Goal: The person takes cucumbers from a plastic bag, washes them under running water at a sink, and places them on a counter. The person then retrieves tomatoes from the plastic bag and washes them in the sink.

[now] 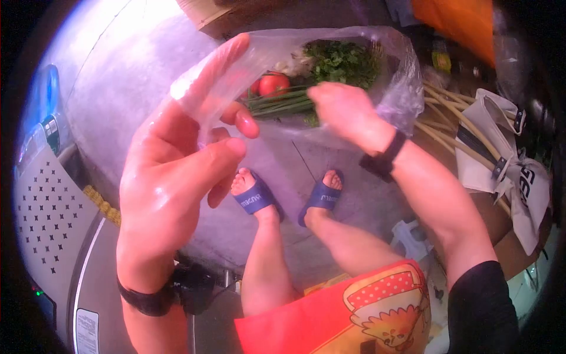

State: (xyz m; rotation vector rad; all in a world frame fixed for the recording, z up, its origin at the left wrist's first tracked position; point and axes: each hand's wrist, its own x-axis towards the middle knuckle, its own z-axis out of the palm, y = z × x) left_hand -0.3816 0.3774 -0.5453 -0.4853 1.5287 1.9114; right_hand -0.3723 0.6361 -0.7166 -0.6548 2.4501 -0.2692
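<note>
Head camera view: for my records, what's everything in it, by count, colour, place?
clear plastic bag: one, colourless, upper centre
round tomatoes: two, red, in bag
leafy herbs: bunch, green, in bag
long thin stalks: several, green, in bag
lettered cloth: one, cream, right
thin sticks: several, tan, right
perforated plastic panel: one, grey, left
cardboard box: one, brown, top
unidentified thing: one, orange, top right
plastic slippers: two, blue, on feet
printed fabric: one, red, lap
wristbands: two, black, wrists
legs: two, bare, below
left hand: one, bare, bag's edge
right hand: one, bare, by stalks
</note>
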